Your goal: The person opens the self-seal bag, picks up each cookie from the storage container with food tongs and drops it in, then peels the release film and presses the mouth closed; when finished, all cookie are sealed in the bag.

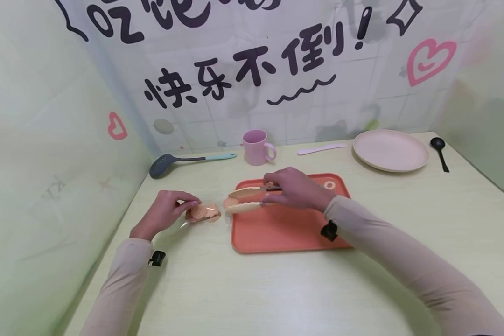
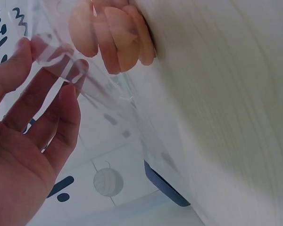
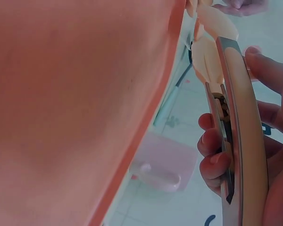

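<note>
My left hand (image 1: pixel 170 210) pinches a clear plastic bag (image 2: pixel 101 89) between thumb and fingers. Inside the bag are several orange-pink rounded pieces (image 2: pixel 120 42), lying on the table left of the orange tray (image 1: pixel 281 235). My right hand (image 1: pixel 296 189) grips a pair of tongs (image 3: pixel 249 117) with cream-coloured heads and metal-edged handles. Over the tray's left edge the tong heads stand apart, pointing at the bag. A round orange-pink piece (image 1: pixel 231 203) shows between their tips. On the tray's far right corner lies a small pale ring (image 1: pixel 329 185).
Behind the tray stands a pink mug (image 1: pixel 255 148), with a slotted ladle (image 1: pixel 164 165) to its left. A pink knife (image 1: pixel 322 149), a pale pink plate (image 1: pixel 390 150) and a black spoon (image 1: pixel 439 150) lie along the back right. A printed curtain (image 1: pixel 243 107) hangs behind the table.
</note>
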Motion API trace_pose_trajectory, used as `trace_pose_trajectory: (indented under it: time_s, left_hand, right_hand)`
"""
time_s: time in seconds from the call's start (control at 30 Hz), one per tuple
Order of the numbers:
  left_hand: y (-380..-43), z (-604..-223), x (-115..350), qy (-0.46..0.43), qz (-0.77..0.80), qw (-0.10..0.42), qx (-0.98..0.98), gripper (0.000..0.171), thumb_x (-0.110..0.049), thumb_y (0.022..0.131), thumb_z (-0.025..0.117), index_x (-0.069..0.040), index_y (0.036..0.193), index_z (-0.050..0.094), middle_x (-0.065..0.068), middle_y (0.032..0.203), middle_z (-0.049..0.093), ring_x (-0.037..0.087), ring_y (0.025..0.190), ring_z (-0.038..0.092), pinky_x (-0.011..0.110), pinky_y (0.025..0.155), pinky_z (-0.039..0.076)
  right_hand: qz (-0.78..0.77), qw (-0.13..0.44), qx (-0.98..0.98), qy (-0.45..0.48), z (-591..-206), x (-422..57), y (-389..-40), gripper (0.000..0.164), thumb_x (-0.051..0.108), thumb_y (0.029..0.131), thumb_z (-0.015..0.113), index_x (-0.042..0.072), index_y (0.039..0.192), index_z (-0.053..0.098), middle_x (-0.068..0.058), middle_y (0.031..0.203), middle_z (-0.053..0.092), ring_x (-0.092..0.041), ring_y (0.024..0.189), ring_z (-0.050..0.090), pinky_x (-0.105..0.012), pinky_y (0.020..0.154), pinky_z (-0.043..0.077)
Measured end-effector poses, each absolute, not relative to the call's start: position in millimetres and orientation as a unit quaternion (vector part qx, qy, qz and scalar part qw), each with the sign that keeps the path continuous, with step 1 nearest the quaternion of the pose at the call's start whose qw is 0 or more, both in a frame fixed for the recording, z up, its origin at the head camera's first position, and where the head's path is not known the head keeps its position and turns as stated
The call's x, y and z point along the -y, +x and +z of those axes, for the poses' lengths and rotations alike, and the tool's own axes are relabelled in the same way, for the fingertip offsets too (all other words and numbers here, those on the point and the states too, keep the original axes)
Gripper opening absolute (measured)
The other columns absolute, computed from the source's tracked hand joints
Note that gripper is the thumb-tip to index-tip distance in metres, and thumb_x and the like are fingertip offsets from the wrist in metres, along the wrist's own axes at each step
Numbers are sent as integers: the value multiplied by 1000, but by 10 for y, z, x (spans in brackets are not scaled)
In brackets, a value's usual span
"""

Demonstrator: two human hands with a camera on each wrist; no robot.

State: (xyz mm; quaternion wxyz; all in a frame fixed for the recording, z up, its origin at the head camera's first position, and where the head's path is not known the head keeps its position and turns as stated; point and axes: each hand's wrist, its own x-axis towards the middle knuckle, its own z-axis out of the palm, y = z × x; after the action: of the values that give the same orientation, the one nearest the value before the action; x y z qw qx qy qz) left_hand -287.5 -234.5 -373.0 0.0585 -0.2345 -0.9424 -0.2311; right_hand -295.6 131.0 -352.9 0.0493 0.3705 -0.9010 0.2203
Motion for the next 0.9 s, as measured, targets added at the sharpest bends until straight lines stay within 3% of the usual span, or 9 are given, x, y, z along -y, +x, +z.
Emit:
trace_pose_trajectory:
  time_s: [0.2, 0.43, 0.9]
  left_hand:
    - [-2875, -3737, 2337, -240, -245, 58, 938, 12, -12, 93, 71, -11, 101, 80, 7, 99, 79, 14, 82, 69, 23, 69, 56]
    - [-2875, -3730, 2335, -238, -246, 60, 938, 12, -14, 94, 70, -11, 101, 80, 7, 99, 79, 16, 85, 70, 24, 70, 57]
    - [-2879, -3730, 2324, -237, -251, 64, 936, 14, -13, 94, 71, -9, 103, 80, 9, 100, 79, 17, 85, 71, 24, 71, 58]
  right_hand:
    - [208, 23, 910, 358, -3587, -1104, -3043, 37, 46, 87, 77, 13, 101, 68, 2, 72, 60, -12, 65, 51, -28, 60, 39]
    - [243, 12, 903, 354, -3600, -974, -3075, 31, 43, 87, 77, 16, 98, 68, 7, 79, 68, -9, 73, 60, -26, 68, 49]
    - [245, 17, 901, 359, -3621, -826, -3078, 37, 45, 88, 76, 15, 108, 71, 5, 77, 67, -10, 68, 56, -25, 64, 45]
